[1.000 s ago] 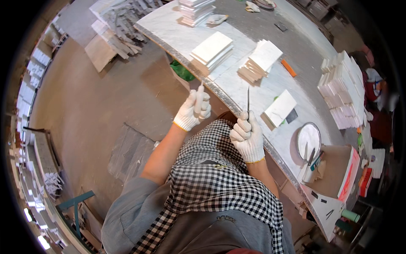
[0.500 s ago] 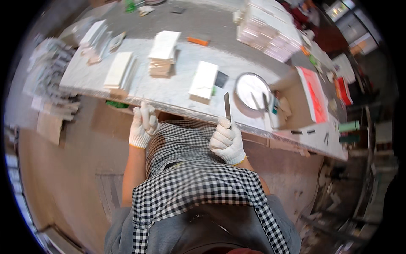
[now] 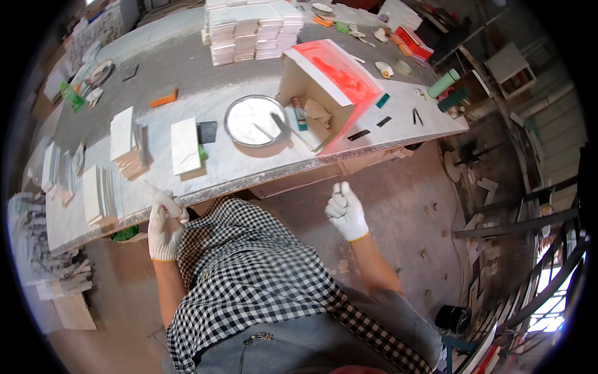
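Head view. My left hand (image 3: 167, 232), left of frame centre, is curled around a pale, pointed tube (image 3: 162, 198), tip toward the upper left; blur hides its detail. My right hand (image 3: 347, 212), right of centre, is closed in a fist, I judge around a thin blade (image 3: 341, 179) turned nearly edge-on; little of it shows. Both hands are off the surface (image 3: 227, 161).

Risks: a loose swing of the right fist could nick glove or apron (image 3: 249, 268), if that blade is bare. The tube's tip sits near the front pile; a careless turn of the left wrist could knock slabs over. The open box (image 3: 349, 75) stands close to the front edge; a sleeve catching its corner could shift it.

Counts: 1 tube, 1 box, 1 round dish (image 3: 233, 134), 1 orange block (image 3: 164, 98). Smaller slab piles, left side: 4, the nearest at lower left (image 3: 98, 193). Large slab stack (image 3: 252, 31), top: 1; its slabs uncountable. Green cylinders (image 3: 443, 83), upper right: 2.
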Demonstrator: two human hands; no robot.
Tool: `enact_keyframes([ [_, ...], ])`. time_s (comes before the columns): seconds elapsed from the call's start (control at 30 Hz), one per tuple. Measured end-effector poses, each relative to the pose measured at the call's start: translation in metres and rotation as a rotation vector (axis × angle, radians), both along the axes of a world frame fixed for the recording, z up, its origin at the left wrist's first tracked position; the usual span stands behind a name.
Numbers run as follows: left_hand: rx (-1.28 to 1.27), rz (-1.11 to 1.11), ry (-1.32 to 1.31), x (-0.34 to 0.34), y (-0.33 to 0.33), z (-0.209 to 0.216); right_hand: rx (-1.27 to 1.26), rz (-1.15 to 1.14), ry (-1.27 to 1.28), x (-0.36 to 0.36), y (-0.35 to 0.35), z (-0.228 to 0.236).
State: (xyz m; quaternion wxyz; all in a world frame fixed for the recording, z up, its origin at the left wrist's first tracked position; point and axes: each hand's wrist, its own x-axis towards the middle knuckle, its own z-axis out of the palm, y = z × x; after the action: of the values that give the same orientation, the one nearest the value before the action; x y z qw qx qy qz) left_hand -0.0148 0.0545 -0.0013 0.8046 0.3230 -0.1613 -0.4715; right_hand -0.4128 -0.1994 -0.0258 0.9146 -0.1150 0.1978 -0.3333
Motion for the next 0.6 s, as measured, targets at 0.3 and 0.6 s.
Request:
enact_keyframes([
  [0.3,0.111,-0.007,-0.071,-0.010,0.000,-0.003,-0.392,-0.338,0.861,-0.068,-0.119,-0.003],
  [0.6,0.142,-0.003,-0.058,-0.022,-0.012,0.003,-0.286,-0.580,0.772,-0.029,-0.266,0.002],
])
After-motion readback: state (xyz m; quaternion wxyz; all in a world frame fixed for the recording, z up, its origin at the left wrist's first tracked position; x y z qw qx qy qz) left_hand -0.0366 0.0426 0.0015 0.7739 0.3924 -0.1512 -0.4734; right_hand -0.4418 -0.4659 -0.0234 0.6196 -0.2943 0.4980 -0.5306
